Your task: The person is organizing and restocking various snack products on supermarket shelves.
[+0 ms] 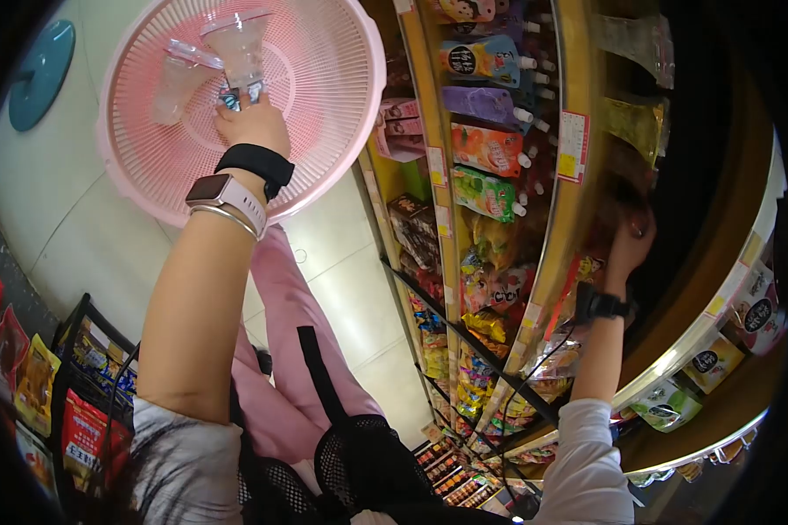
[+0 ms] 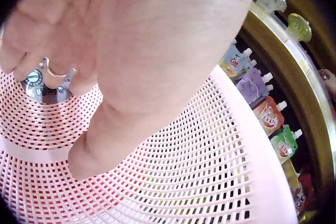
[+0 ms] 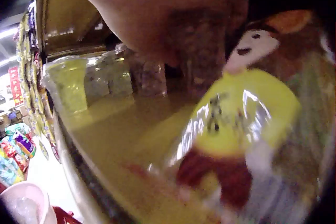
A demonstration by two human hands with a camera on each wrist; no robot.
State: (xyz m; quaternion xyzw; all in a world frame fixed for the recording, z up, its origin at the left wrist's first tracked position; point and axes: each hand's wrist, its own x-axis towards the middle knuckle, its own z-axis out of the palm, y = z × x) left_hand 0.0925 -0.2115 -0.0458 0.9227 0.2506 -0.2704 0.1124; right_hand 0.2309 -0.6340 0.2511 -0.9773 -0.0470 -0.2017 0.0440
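On R of head view, see shelf unit w/ snacks stacked down several tiers. Next in size, upper L: pink basket, round, slatted, w/ person's legs in pink trousers just below. Inside basket, left hand, w/ fingers reaching down onto narrow, blue-labelled end of clear pack; thumb well apart from fingers in L wrist view. Can't tell if pack is gripped or only touched. Just beside it, also in basket, second clear pack, tilted. Deep in shelf, right hand, blurred, w/ fingers narrow, curled round upper part of dark pack; can't tell if pack is lifted or standing on shelf. In front of it in R wrist view, large cartoon bag w/ figure in yellow top; to L, yellow pack upright on shelf, clear ones behind. Smaller, on nearer tier: row of spout pouches, incl. orange pouch & green pouch, caps to R. On L wrist: black strap & watch. Smallest: ring on L finger.
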